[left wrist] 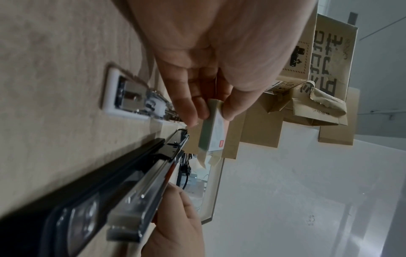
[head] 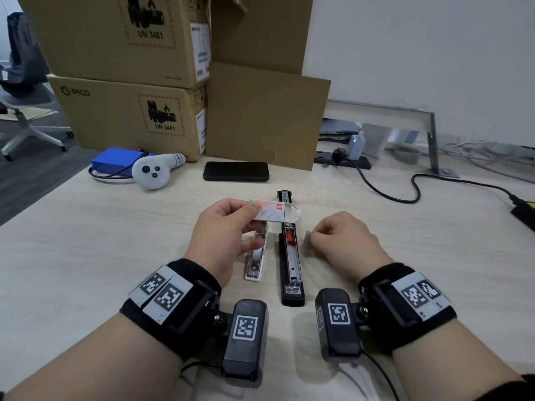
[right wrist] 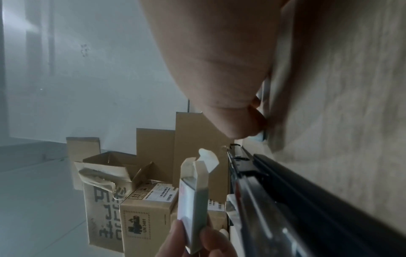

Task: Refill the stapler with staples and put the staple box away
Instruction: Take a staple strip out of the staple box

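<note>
Pinching the light card staple box (head: 267,212) at its closed end, left hand (head: 223,235) keeps flaps open; right hand (head: 344,241) pinches a brittle staple strip (head: 307,237) beside the black stapler (head: 290,256) on the tabletop (head: 86,241).

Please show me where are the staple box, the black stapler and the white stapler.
staple box (head: 267,213): head view, on its printed front face.
black stapler (head: 291,264): head view, on its open metal channel.
white stapler (head: 254,263): head view, on its metal middle part.

Upper cardboard box (head: 115,39): "UN 3481". Lower cardboard box (head: 127,117): "PICO", "UN 3481".
</note>
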